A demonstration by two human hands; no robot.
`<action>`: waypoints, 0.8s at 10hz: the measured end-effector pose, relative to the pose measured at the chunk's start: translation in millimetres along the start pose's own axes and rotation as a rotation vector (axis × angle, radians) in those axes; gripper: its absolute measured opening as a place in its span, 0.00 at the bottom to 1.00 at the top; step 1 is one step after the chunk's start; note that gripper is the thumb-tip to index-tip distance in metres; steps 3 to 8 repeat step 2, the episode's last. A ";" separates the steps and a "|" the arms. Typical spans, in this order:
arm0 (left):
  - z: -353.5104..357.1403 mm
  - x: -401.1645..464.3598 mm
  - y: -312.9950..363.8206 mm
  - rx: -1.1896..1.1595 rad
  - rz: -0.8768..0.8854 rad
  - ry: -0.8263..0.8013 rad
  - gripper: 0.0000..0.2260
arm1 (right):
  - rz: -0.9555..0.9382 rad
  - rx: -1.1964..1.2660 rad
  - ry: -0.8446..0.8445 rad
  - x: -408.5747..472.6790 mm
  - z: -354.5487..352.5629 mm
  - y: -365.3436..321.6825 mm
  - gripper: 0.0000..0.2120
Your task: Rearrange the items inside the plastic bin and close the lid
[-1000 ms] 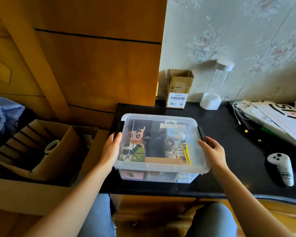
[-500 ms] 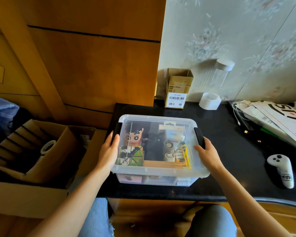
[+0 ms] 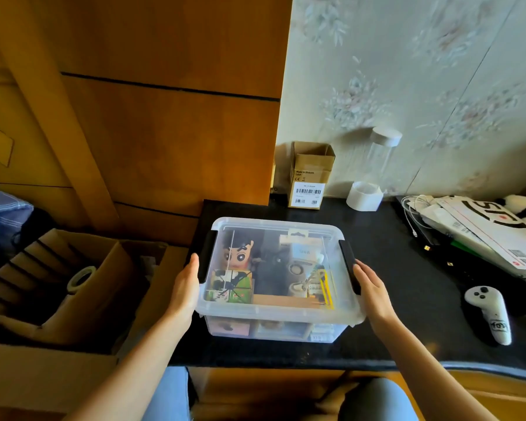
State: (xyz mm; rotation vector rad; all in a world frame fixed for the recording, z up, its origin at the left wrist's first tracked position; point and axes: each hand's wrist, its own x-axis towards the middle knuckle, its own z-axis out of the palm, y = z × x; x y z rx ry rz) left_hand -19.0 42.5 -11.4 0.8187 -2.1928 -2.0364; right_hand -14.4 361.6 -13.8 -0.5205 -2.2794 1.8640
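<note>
On the black table (image 3: 407, 299) sits the plastic bin (image 3: 278, 325), its lid (image 3: 274, 311) on. The left hand (image 3: 184, 291) and right hand (image 3: 374, 291) press its sides beside the black latches (image 3: 207, 256), fingers straight.

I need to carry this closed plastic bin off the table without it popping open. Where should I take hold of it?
By its two short ends, one hand from each side, under the rim below the black latches. The bin is wide, its lid lies flat, and the left hand and right hand already rest there.
</note>
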 end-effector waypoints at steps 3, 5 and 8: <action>-30.8 -13.3 -19.9 -0.215 -0.005 -0.114 0.19 | 0.087 0.095 0.190 -34.3 -47.7 43.9 0.10; -30.8 -13.3 -19.9 -0.215 -0.005 -0.114 0.19 | 0.087 0.095 0.190 -34.3 -47.7 43.9 0.10; -30.8 -13.3 -19.9 -0.215 -0.005 -0.114 0.19 | 0.087 0.095 0.190 -34.3 -47.7 43.9 0.10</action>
